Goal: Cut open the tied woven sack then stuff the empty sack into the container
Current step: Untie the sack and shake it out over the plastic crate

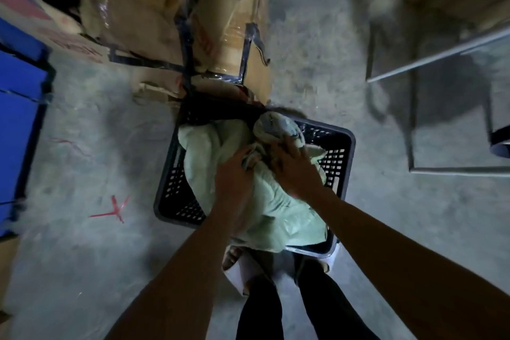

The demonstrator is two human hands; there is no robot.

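A pale green woven sack (259,201) lies crumpled in a black perforated plastic container (338,157) standing on the grey concrete floor (317,69). The sack fills most of the container and its near end drapes over the near rim. Its far end is bunched into a rounded, greyish wad against the far rim.

Both hands press down on the sack from above. The left hand (234,171) is palm down on the middle of the sack, fingers curled into a fold of the fabric. The right hand (292,165) lies flat and spread, fingers extended toward the bunched wad, touching it; whether it grips anything I cannot tell.

Just beyond the container stands a stack of taped cardboard boxes (220,22). A blue panel (19,96) sits at the left edge, and a metal frame (441,91) stands to the right. A red mark (116,208) is on the floor left of the container.
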